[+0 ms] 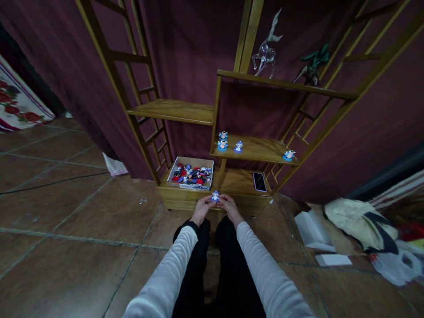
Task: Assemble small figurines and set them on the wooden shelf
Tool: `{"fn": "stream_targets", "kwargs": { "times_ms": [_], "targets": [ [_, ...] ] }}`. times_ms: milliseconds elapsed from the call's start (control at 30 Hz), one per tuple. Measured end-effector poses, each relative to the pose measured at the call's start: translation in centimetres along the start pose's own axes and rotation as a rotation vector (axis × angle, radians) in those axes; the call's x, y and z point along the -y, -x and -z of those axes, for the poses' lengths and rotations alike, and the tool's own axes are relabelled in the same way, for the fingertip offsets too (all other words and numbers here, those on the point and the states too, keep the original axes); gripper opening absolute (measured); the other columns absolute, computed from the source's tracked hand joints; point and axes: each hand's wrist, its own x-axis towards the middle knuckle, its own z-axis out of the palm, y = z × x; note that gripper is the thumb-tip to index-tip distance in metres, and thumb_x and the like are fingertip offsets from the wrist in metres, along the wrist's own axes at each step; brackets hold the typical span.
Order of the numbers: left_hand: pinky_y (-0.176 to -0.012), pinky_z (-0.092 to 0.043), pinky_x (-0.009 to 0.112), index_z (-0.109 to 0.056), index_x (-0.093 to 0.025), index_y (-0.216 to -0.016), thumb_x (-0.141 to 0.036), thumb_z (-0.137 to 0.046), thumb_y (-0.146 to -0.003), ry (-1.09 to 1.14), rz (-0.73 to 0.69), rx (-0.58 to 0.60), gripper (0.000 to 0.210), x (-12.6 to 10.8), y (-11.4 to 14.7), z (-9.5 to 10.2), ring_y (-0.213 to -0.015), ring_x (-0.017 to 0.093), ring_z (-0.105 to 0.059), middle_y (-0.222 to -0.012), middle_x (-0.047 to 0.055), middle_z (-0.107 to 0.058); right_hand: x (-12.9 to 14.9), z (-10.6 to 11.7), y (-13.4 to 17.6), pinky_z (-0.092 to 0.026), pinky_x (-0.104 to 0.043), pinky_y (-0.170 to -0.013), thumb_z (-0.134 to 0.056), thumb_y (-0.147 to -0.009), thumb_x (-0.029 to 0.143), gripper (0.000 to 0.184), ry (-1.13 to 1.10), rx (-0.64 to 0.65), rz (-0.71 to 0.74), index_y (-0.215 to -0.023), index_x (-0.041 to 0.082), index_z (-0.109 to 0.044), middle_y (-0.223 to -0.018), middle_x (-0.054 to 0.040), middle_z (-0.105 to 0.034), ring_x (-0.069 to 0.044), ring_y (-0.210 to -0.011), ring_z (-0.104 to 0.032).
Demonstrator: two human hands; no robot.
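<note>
Between my two hands, in front of the low shelf edge, is a small purple-and-white figurine (215, 196). My left hand (201, 209) pinches it from the left, and my right hand (230, 207) pinches it from the right. Just beyond my left hand, a shallow cardboard box (195, 187) holds a jumble of red, blue and white figurines. On the middle shelf stands another purple figurine (238, 147). Two blue-based figurines stand left of it, the nearer one (222, 145) in front of the other (223, 135). A further blue-based figurine (289, 155) is at that shelf's right end.
A phone (259, 182) lies on the bottom shelf at right. The wooden shelf unit (172, 109) has slatted sides; a clear horse figure (265, 56) and a dark green sculpture (311, 68) stand on top. White boxes (313, 230) and a cloth bag (357, 221) lie on the floor at right.
</note>
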Motion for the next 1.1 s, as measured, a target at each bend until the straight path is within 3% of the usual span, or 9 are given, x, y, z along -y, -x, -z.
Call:
{"fn": "stream_targets", "kwargs": {
  "times_ms": [233,433,667,900,1100],
  "targets": [
    [-0.068,-0.047,0.027,-0.064,-0.011,-0.093,-0.021,-0.074,-0.055,-0.215,-0.134,-0.025,0.040,0.9,-0.3,-0.4,-0.064,0.013,-0.059,-0.069,0.002,-0.066,0.0,0.3,0.1,-0.048,-0.028,-0.063,-0.074,-0.051,0.037,0.034,-0.037,0.038,0.004,-0.074,0.018,-0.059,-0.073,0.0003,-0.064,-0.012,-0.062,-0.059],
    [-0.069,-0.044,0.025,-0.061,-0.018,-0.090,-0.017,-0.066,-0.064,-0.578,-0.273,-0.108,0.026,0.6,0.6,-0.6,-0.067,0.014,-0.059,-0.073,0.001,-0.064,0.4,0.4,0.6,-0.050,-0.030,-0.067,-0.076,-0.049,0.035,0.032,-0.067,0.004,0.011,-0.068,0.018,-0.057,-0.073,0.0016,-0.062,-0.012,-0.066,-0.059],
    [-0.076,-0.042,0.028,-0.058,-0.022,-0.093,-0.017,-0.063,-0.071,-0.748,-0.242,-0.137,0.023,-1.1,2.7,-1.9,-0.082,0.020,-0.061,-0.084,0.005,-0.065,0.7,0.4,0.9,-0.049,-0.030,-0.066,-0.076,-0.047,0.032,0.031,-0.067,-0.002,0.004,-0.065,0.018,-0.054,-0.068,0.0025,-0.060,-0.013,-0.064,-0.057],
    [-0.077,-0.041,0.028,-0.047,-0.020,-0.117,-0.026,-0.042,-0.086,-1.325,-0.391,-0.041,0.031,-1.5,3.5,-2.4,-0.092,0.021,-0.058,-0.103,0.012,-0.058,0.3,1.0,0.3,-0.047,-0.030,-0.072,-0.073,-0.052,0.027,0.025,-0.115,0.006,0.012,-0.069,0.019,-0.056,-0.072,0.0027,-0.062,-0.013,-0.071,-0.058],
    [-0.080,-0.041,0.031,-0.042,-0.019,-0.124,-0.023,-0.038,-0.088,-1.528,-0.504,0.042,0.036,-2.1,3.1,-1.9,-0.096,0.022,-0.055,-0.106,0.014,-0.054,0.8,0.9,0.6,-0.047,-0.031,-0.075,-0.072,-0.054,0.027,0.026,-0.101,0.040,-0.003,-0.074,0.021,-0.057,-0.076,0.0013,-0.065,-0.015,-0.077,-0.060]
  ]
}}
